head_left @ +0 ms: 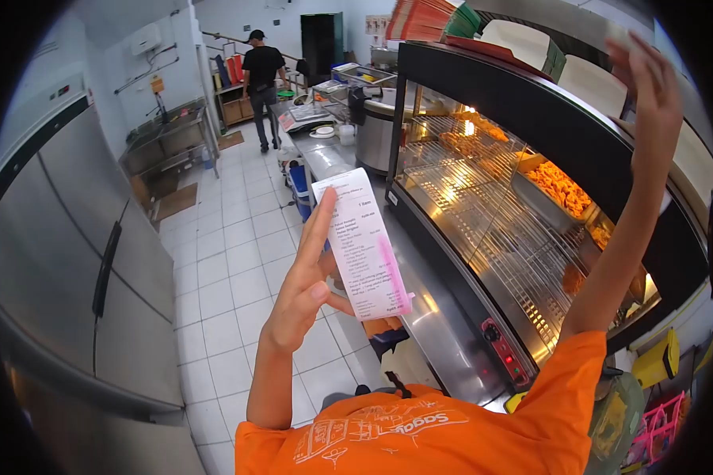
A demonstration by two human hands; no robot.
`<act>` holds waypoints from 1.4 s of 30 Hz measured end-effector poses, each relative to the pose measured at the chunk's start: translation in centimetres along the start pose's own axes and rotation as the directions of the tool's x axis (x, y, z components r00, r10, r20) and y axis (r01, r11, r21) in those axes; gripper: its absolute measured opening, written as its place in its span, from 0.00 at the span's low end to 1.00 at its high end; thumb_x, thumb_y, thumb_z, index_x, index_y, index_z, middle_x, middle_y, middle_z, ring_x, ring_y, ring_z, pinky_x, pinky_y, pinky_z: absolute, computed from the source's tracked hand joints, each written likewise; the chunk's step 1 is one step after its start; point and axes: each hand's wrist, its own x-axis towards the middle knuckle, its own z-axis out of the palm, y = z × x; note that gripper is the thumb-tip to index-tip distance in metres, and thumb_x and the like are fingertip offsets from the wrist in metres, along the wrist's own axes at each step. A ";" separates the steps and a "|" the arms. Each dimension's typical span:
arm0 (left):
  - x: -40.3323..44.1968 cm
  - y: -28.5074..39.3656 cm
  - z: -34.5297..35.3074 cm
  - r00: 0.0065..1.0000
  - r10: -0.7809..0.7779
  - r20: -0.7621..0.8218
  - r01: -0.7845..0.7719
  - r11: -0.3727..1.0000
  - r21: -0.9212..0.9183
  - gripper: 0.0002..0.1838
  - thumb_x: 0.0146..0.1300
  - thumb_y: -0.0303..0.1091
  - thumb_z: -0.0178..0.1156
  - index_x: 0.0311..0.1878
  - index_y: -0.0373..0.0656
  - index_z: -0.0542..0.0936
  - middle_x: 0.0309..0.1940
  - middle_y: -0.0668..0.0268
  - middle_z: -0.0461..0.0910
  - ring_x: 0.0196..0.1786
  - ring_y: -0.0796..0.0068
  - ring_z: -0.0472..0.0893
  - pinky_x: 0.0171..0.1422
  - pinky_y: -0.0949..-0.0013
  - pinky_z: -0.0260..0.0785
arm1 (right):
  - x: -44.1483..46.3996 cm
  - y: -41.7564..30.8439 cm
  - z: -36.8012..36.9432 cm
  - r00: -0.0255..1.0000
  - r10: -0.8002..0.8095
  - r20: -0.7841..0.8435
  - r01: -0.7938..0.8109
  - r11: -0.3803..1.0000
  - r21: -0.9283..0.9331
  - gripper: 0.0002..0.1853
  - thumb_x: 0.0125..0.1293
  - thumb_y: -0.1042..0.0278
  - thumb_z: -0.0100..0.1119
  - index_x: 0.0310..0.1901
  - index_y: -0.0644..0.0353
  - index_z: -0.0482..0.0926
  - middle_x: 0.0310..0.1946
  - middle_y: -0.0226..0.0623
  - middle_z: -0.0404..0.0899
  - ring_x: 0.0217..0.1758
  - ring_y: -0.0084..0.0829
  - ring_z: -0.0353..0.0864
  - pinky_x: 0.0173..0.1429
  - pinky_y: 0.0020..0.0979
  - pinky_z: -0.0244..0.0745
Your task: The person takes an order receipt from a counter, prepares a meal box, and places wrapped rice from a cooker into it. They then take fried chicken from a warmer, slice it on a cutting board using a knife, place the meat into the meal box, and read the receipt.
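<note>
A long printed receipt (364, 245) with a pink streak along its edge is held upright in my left hand (297, 305), fingers behind and along its left side. My right hand (648, 75) is raised high at the upper right, slightly blurred, with its fingers stretched out and nothing seen in them. It is near the white boxes (592, 85) stacked on top of the food warmer. Below my right arm, the glass-fronted food warmer (483, 229) holds a metal tray of orange fried food (558, 190) and other fried pieces on wire racks.
Red folded cartons (420, 20) lie atop the warmer. A steel counter (325, 154) with a large pot (376, 131) runs ahead. Another person (263, 75) stands at the back. A steel fridge (79, 237) and a sink (162, 142) line the left; white tiled floor (222, 269) lies between.
</note>
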 end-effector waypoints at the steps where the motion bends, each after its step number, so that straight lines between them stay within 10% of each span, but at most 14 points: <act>1: 1.8 -0.7 -0.4 1.000 -0.012 0.022 0.012 1.000 -0.013 0.65 0.44 0.68 0.62 0.80 0.44 0.43 0.79 0.51 0.41 0.76 0.38 0.53 0.38 0.54 0.84 | 2.4 1.3 1.0 1.000 -0.008 -0.017 0.007 1.000 -0.028 0.18 0.74 0.63 0.51 0.62 0.60 0.73 0.52 0.42 0.84 0.57 0.31 0.83 0.63 0.31 0.76; 4: 6.9 -3.0 -1.3 0.996 -0.029 0.089 0.035 0.997 -0.064 0.65 0.45 0.69 0.60 0.79 0.43 0.43 0.79 0.50 0.41 0.76 0.38 0.55 0.39 0.52 0.84 | 9.0 2.8 5.3 0.940 0.313 -0.133 -0.254 0.906 0.338 0.23 0.62 0.60 0.62 0.59 0.51 0.75 0.48 0.47 0.84 0.56 0.44 0.82 0.57 0.46 0.75; 8: 14.1 -7.1 -2.5 0.976 -0.029 0.215 0.050 0.994 -0.092 0.65 0.47 0.72 0.58 0.79 0.40 0.44 0.79 0.49 0.41 0.75 0.38 0.56 0.38 0.50 0.83 | 11.1 6.2 6.4 0.997 -0.077 0.024 0.072 0.724 -0.686 0.21 0.60 0.74 0.54 0.57 0.59 0.73 0.46 0.54 0.82 0.56 0.44 0.81 0.60 0.43 0.73; 14: 23.8 -12.3 -5.1 0.892 -0.004 0.453 0.054 0.994 -0.097 0.57 0.54 0.68 0.50 0.80 0.45 0.42 0.79 0.54 0.39 0.78 0.46 0.54 0.39 0.66 0.84 | 12.7 16.5 7.8 0.956 0.293 -0.010 -0.060 0.161 -0.985 0.21 0.62 0.77 0.51 0.58 0.61 0.73 0.56 0.54 0.78 0.63 0.49 0.74 0.65 0.44 0.69; 16: 27.0 -13.2 -5.5 0.872 -0.015 0.490 0.070 0.993 -0.093 0.57 0.54 0.68 0.51 0.80 0.46 0.41 0.80 0.54 0.38 0.77 0.47 0.55 0.39 0.66 0.83 | 16.8 28.0 -0.6 0.886 0.422 0.194 0.242 -0.063 -0.968 0.31 0.62 0.74 0.53 0.69 0.54 0.61 0.52 0.48 0.82 0.57 0.43 0.82 0.65 0.41 0.72; 19: 31.5 -15.5 -6.4 0.827 0.008 0.562 0.078 0.989 -0.129 0.57 0.55 0.68 0.51 0.80 0.47 0.41 0.80 0.54 0.37 0.77 0.49 0.57 0.41 0.66 0.83 | 15.0 31.6 -4.6 0.855 0.369 0.364 0.302 0.216 -0.928 0.36 0.56 0.79 0.49 0.69 0.51 0.58 0.55 0.50 0.78 0.59 0.49 0.79 0.64 0.43 0.69; 23: 35.8 -18.3 -6.4 0.772 0.001 0.635 0.160 0.968 -0.196 0.57 0.55 0.68 0.51 0.80 0.46 0.41 0.80 0.54 0.36 0.77 0.48 0.56 0.41 0.65 0.83 | 15.3 30.6 -4.3 0.562 0.811 0.164 -0.026 0.215 -0.976 0.32 0.58 0.77 0.50 0.67 0.53 0.64 0.61 0.47 0.74 0.65 0.44 0.73 0.68 0.38 0.66; 27: 38.8 -20.5 -5.4 0.712 -0.009 0.702 0.240 0.942 -0.232 0.58 0.55 0.70 0.50 0.80 0.45 0.42 0.80 0.54 0.35 0.78 0.46 0.54 0.41 0.62 0.83 | 14.4 26.7 -0.6 0.377 0.921 -0.102 -0.359 0.043 -0.932 0.28 0.60 0.72 0.50 0.65 0.54 0.66 0.53 0.48 0.77 0.60 0.42 0.74 0.64 0.41 0.69; 31: 40.0 -21.9 -4.2 0.680 -0.058 0.731 0.337 0.910 -0.241 0.67 0.48 0.82 0.54 0.80 0.46 0.42 0.80 0.55 0.39 0.77 0.43 0.54 0.41 0.53 0.84 | 13.1 26.3 -1.6 0.395 0.916 0.069 0.056 0.052 -0.997 0.29 0.63 0.74 0.50 0.68 0.57 0.65 0.53 0.50 0.79 0.64 0.43 0.73 0.69 0.37 0.66; 34: 40.4 -22.7 -3.7 0.672 -0.034 0.740 0.332 0.906 -0.261 0.66 0.48 0.82 0.53 0.80 0.46 0.42 0.80 0.54 0.38 0.76 0.42 0.56 0.42 0.53 0.83 | 12.5 29.2 -5.8 0.640 0.747 0.178 0.226 0.038 -0.973 0.33 0.61 0.78 0.52 0.71 0.53 0.64 0.64 0.52 0.72 0.70 0.49 0.68 0.70 0.41 0.64; 42: 40.0 -22.8 -3.4 0.680 -0.039 0.732 0.323 0.913 -0.251 0.64 0.51 0.80 0.52 0.79 0.44 0.43 0.79 0.50 0.38 0.76 0.43 0.57 0.42 0.53 0.83 | 16.8 30.0 -10.4 0.727 0.650 0.221 0.281 0.011 -0.960 0.29 0.64 0.83 0.49 0.69 0.60 0.67 0.59 0.61 0.74 0.66 0.53 0.72 0.68 0.42 0.64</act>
